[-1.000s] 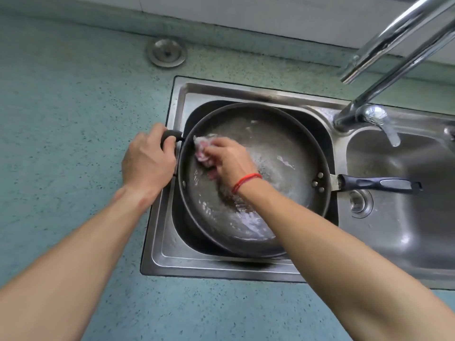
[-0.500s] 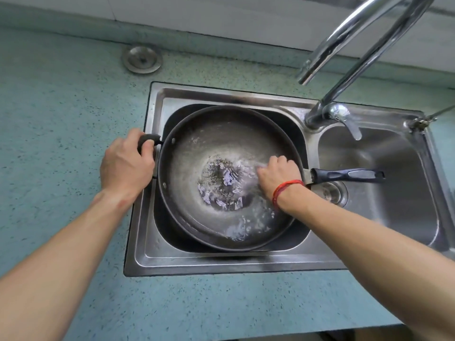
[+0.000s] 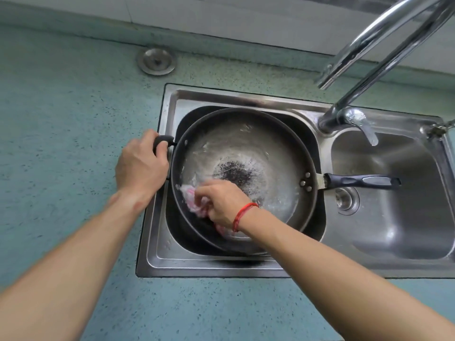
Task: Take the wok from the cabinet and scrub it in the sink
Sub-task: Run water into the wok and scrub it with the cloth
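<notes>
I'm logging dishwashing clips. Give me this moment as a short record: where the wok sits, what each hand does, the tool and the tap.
wok: in the left basin of the sink, wet inside, dark patch at its centre
left hand: grips the side handle
right hand: holds a pink and white cloth against the wok's near-left inner wall
long handle: points right, over the right basin
tap: no stream visible
</notes>
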`<state>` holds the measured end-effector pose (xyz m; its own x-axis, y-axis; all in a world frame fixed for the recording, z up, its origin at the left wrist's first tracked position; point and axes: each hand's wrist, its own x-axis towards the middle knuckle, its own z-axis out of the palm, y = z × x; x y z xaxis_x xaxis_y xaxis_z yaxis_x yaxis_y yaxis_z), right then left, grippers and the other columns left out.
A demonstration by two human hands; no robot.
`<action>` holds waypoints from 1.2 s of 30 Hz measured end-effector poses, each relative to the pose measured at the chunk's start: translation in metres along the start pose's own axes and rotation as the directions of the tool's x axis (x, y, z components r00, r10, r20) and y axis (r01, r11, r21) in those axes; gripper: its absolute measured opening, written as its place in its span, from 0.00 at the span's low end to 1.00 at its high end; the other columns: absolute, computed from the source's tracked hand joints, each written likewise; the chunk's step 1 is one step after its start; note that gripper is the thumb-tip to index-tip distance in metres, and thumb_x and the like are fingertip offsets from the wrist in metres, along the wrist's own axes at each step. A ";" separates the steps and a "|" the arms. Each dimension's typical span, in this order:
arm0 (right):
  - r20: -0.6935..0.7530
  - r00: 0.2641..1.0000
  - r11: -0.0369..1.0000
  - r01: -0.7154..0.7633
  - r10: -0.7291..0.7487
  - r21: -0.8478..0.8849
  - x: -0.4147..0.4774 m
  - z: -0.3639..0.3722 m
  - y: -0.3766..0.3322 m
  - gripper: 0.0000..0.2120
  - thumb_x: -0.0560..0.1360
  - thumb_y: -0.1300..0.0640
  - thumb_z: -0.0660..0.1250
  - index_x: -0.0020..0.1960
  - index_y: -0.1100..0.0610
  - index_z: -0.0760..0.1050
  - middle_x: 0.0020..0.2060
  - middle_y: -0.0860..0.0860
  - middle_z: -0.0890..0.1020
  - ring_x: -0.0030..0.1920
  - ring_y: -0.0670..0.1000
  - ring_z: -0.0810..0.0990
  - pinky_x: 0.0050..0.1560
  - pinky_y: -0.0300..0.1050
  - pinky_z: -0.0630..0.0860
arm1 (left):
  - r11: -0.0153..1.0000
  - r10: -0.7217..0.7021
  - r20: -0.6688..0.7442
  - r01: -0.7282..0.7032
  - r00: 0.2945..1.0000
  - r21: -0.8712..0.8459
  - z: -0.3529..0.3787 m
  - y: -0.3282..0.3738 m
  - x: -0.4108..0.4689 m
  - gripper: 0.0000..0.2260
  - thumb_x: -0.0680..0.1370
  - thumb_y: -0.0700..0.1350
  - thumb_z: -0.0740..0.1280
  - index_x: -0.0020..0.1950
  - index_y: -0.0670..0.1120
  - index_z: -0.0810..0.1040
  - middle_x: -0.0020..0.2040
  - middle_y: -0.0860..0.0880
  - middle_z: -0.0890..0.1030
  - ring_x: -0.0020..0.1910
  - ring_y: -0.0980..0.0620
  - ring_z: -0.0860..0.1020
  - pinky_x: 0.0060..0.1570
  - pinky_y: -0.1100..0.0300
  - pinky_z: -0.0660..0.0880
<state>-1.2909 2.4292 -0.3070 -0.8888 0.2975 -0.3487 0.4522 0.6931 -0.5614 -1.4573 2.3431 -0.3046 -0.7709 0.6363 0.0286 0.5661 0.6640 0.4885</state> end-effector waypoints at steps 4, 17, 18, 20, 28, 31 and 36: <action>-0.180 0.982 0.993 -0.036 0.055 0.108 0.042 -0.009 0.015 0.20 0.68 0.61 0.75 0.59 0.55 0.80 0.50 0.49 0.80 0.46 0.45 0.79 0.49 0.38 0.77 | 1.000 0.007 -0.003 -0.007 1.000 -0.002 0.002 -0.002 0.001 0.10 0.82 0.49 0.58 0.50 0.44 0.73 0.41 0.42 0.76 0.40 0.42 0.72 0.37 0.52 0.66; -0.292 0.936 0.619 -0.349 0.195 -0.704 -0.011 -0.059 0.104 0.11 0.79 0.60 0.60 0.59 0.54 0.77 0.53 0.58 0.75 0.55 0.61 0.74 0.49 0.53 0.72 | 1.000 0.017 0.008 -0.017 1.000 -0.022 0.002 -0.005 0.002 0.09 0.82 0.50 0.58 0.51 0.46 0.73 0.42 0.42 0.77 0.41 0.42 0.72 0.38 0.52 0.66; -0.209 0.938 0.612 -0.339 0.276 -0.714 -0.020 -0.058 0.100 0.14 0.79 0.61 0.57 0.61 0.54 0.75 0.56 0.58 0.74 0.57 0.60 0.73 0.52 0.53 0.72 | 1.000 0.015 0.010 -0.014 1.000 -0.023 0.002 -0.005 0.002 0.09 0.82 0.50 0.58 0.51 0.45 0.74 0.43 0.41 0.78 0.41 0.41 0.72 0.39 0.51 0.67; -0.090 0.922 0.616 -0.321 0.376 -0.719 -0.037 -0.059 0.085 0.15 0.79 0.59 0.57 0.63 0.53 0.75 0.58 0.57 0.75 0.59 0.60 0.73 0.53 0.51 0.73 | 0.999 0.012 0.010 -0.011 1.000 -0.034 0.002 -0.005 0.002 0.10 0.82 0.50 0.59 0.52 0.45 0.74 0.43 0.41 0.79 0.42 0.40 0.74 0.39 0.49 0.71; 0.395 0.852 0.898 -0.174 0.343 -0.405 -0.051 -0.038 0.014 0.08 0.72 0.53 0.64 0.46 0.52 0.81 0.42 0.50 0.85 0.41 0.53 0.82 0.49 0.45 0.80 | 1.000 -0.002 0.014 0.002 1.000 -0.024 0.001 -0.002 0.001 0.10 0.82 0.50 0.58 0.51 0.45 0.74 0.43 0.40 0.78 0.41 0.41 0.74 0.37 0.51 0.69; 0.394 0.875 0.953 -0.209 0.282 -0.220 -0.038 -0.031 -0.004 0.07 0.74 0.56 0.65 0.50 0.52 0.80 0.40 0.50 0.83 0.30 0.48 0.77 0.38 0.42 0.77 | 1.000 -0.004 0.017 0.004 1.000 -0.017 0.000 -0.001 0.001 0.10 0.82 0.50 0.58 0.52 0.44 0.73 0.43 0.40 0.78 0.41 0.41 0.74 0.36 0.51 0.68; 0.174 0.962 0.976 -0.216 0.210 0.016 -0.005 -0.013 -0.015 0.11 0.72 0.55 0.67 0.54 0.48 0.77 0.52 0.52 0.82 0.51 0.55 0.80 0.49 0.41 0.73 | 1.000 -0.002 0.012 0.002 1.000 -0.013 -0.001 0.000 0.001 0.09 0.82 0.49 0.58 0.50 0.45 0.73 0.42 0.41 0.77 0.39 0.43 0.73 0.36 0.53 0.66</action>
<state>-1.2944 2.4258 -0.2871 -0.7473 0.3172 -0.5839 0.6343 0.6023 -0.4846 -1.4581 2.3429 -0.3038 -0.7687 0.6394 0.0173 0.5604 0.6602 0.5001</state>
